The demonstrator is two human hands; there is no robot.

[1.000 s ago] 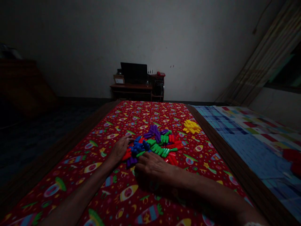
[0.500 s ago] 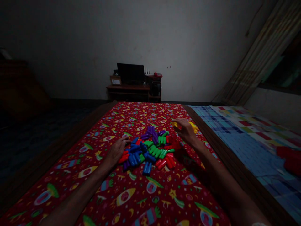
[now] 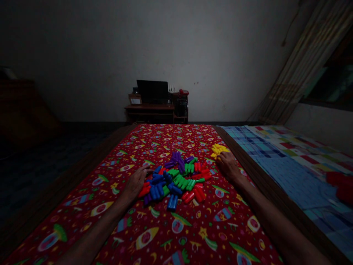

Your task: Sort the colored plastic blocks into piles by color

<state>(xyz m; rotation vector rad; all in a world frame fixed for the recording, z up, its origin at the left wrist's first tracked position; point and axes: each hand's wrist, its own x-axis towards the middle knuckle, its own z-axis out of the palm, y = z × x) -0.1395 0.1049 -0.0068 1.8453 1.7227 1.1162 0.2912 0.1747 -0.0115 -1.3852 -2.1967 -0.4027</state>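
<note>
A loose heap of plastic toy blocks, each like short tubes joined side by side, lies on the red cloth (image 3: 176, 243). Blue blocks (image 3: 157, 191), green blocks (image 3: 180, 182), purple blocks (image 3: 176, 160) and red blocks (image 3: 199, 193) are mixed in it. At the heap's left edge rests my left hand (image 3: 138, 179), fingers stretched out and holding nothing visible. My right hand (image 3: 228, 165) is at a separate pile of yellow blocks (image 3: 218, 149), right of the heap. Its fingers are curled around a yellow block at the pile's near side; the fingertips are partly hidden.
The cloth, printed with rockets and stars, covers a long surface with dark brown borders. Beyond its far end stands a desk (image 3: 150, 108) with a black monitor (image 3: 152, 91). A blue checked sheet (image 3: 278, 169) spreads to the right, below a curtain (image 3: 286, 77).
My right hand has carried a yellow block rightward and down to the yellow pile. My left hand has stayed at the heap's left edge. The view has tipped slightly upward.
</note>
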